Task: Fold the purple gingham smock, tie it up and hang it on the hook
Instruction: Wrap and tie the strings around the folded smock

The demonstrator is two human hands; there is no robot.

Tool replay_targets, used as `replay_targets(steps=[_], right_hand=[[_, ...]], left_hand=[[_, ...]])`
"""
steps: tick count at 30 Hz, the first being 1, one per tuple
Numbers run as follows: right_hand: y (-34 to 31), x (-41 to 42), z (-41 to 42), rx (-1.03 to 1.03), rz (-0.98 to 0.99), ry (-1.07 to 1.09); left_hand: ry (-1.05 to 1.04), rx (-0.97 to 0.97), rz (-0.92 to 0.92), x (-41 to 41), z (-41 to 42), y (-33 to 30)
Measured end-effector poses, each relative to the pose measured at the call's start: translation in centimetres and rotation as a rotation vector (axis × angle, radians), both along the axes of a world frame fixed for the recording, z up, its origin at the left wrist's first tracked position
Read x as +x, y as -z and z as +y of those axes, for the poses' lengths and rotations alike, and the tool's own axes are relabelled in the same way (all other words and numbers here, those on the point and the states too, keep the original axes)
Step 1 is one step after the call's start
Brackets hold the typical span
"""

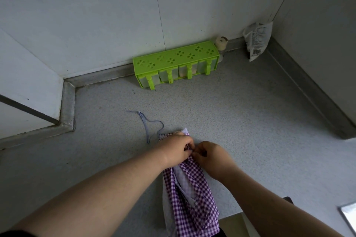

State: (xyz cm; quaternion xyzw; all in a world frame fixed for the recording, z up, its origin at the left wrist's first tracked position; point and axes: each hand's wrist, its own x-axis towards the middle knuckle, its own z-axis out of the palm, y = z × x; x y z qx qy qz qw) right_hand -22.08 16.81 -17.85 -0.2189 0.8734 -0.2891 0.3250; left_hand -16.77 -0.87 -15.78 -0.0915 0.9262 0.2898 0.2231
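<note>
Near the grey speckled counter's front edge [250,113], folded purple gingham cotton smock [192,194] overhangs. Left hand [176,150] and right hand [212,157] pinch its tie, fingers curled. Cinch knot snugly; keep folds aligned.

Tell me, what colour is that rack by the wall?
Bright green rack, seen in the head view.
</note>
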Motion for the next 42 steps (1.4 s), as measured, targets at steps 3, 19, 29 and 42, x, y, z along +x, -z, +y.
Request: replay_targets(steps=[3, 19, 29, 42], right_hand=[[0.1, -0.1, 0.2, -0.014, 0.02, -0.036], [-2.2, -0.7, -0.5, 0.059, 0.2, -0.057], [-4.1, 1.5, -8.4, 0.187, 0.215, -0.334], [-4.5, 2.6, -8.4, -0.168, -0.339, -0.088]], left_hand=[[-0.001, -0.015, 0.02, 0.1, 0.1, 0.1], [-0.438, 0.031, 0.299, 1.7, -1.9, -1.1], [-0.785, 0.319, -0.264, 4.4, -5.5, 1.5], [-1.103, 0.911, -0.116, 6.3, -4.7, 0.0]])
